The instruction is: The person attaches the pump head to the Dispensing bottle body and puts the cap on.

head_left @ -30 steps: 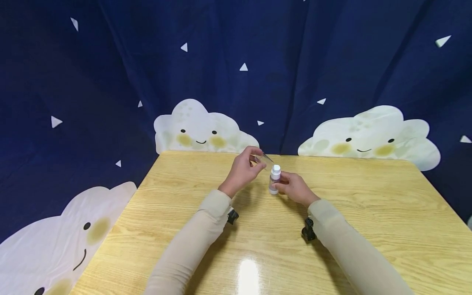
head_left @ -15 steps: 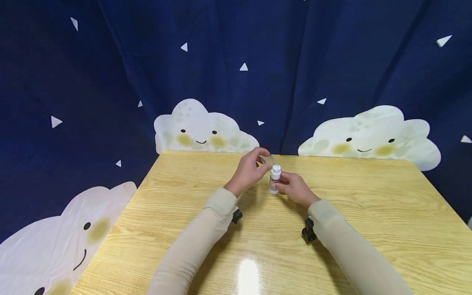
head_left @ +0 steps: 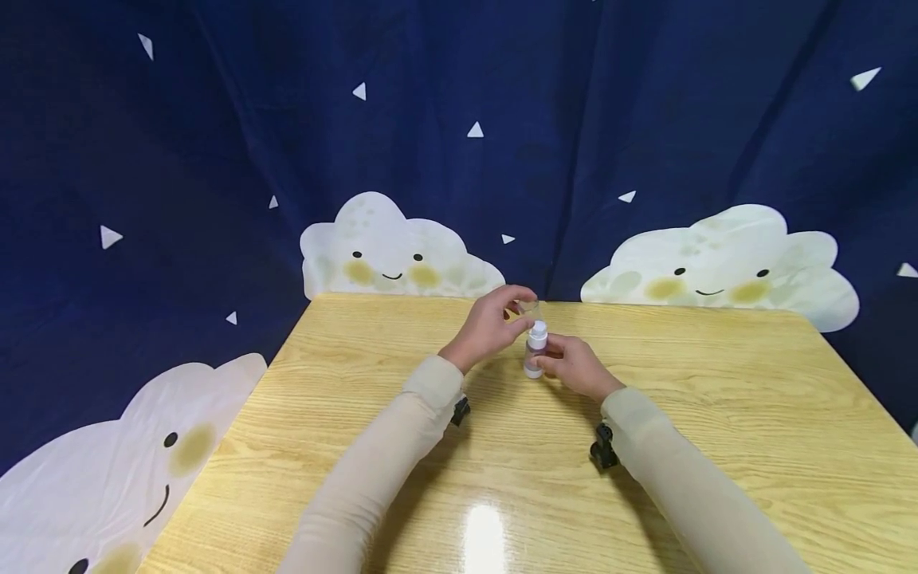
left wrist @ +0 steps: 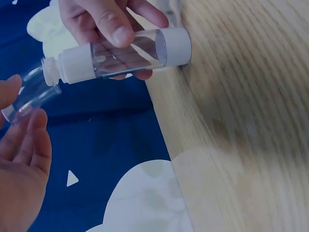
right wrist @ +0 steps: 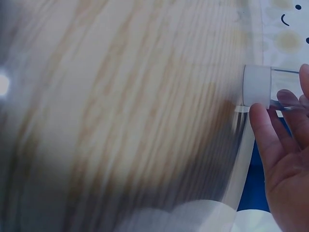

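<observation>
Between finger and thumb, my left hand (head_left: 490,325) pinches a clear cap (head_left: 530,308). Below that cap is a small pump bottle (head_left: 536,341) with a white top, a see-through body and a white base. My right hand (head_left: 578,368) grips its body from the right, and in the head view it stands upright. In the left wrist view the tilted clear cap (left wrist: 35,93) meets or overlaps the white nozzle (left wrist: 50,71); whether they touch, I cannot tell. The right wrist view catches the bottle's white base (right wrist: 257,87) close to the tabletop, beside my right fingers.
A light wooden table (head_left: 344,399) spreads under both arms. Behind its far edge hangs a dark blue curtain (head_left: 445,175) printed with clouds and triangles. Black wrist devices (head_left: 604,448) sit under the sleeves.
My left hand has moved right with the clear cap, bringing it from beside the bottle to over its white top. The cap has turned along the way. My right hand and the bottle stay put.
</observation>
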Available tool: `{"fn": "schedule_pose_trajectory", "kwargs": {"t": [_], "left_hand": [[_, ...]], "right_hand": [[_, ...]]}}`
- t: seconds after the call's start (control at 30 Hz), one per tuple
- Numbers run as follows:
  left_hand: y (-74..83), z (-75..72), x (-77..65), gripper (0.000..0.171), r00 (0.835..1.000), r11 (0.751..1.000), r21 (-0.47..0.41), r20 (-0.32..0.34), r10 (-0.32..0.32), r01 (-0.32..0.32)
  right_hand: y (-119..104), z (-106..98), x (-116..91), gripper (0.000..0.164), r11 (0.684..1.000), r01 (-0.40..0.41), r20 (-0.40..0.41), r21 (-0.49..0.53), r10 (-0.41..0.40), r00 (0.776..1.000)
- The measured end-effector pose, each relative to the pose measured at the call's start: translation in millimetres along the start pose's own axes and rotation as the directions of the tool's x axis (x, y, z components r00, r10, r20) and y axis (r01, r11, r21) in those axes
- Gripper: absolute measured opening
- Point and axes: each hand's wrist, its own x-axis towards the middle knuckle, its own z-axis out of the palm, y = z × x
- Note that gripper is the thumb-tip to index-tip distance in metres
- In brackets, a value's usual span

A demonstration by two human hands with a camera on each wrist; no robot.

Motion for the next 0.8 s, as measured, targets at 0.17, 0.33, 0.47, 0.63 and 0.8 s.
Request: {"fn": "schedule_pose_trajectory", "kwargs": {"t": [0.17, 0.33, 0.47, 0.63, 0.8], "left_hand": [[-1.5, 0.2, 3.8, 0.031, 0.998, 1.000, -0.006, 0.047, 0.029, -0.029], [-3.1, 1.4, 7.3, 0.031, 0.996, 0.999, -0.030, 0.089, 0.031, -0.028], [-5.4, 1.8, 10.7, 0.032, 0.992, 0.997, -0.053, 0.116, 0.053, -0.047], [-9.5, 2.4, 12.7, 0.033, 0.989, 0.996, -0.053, 0.127, 0.075, -0.069], [-13.4, 4.8, 12.9, 0.033, 0.985, 0.996, -0.046, 0.154, 0.082, -0.076]], "right_hand": [[1.0, -0.7, 0.5, 0.039, 1.000, 0.012, 0.008, -0.004, -0.011, 1.000], [1.1, -2.1, 0.4, 0.040, 1.000, 0.007, 0.007, 0.012, -0.008, 1.000], [1.0, -3.1, 1.4, 0.041, 1.000, 0.005, 0.011, 0.025, -0.005, 1.000], [0.2, -4.1, 2.5, 0.044, 0.999, -0.003, 0.030, 0.042, 0.001, 1.000], [1.8, -5.7, 2.5, 0.043, 0.999, -0.016, 0.038, 0.033, 0.015, 0.999]]}}
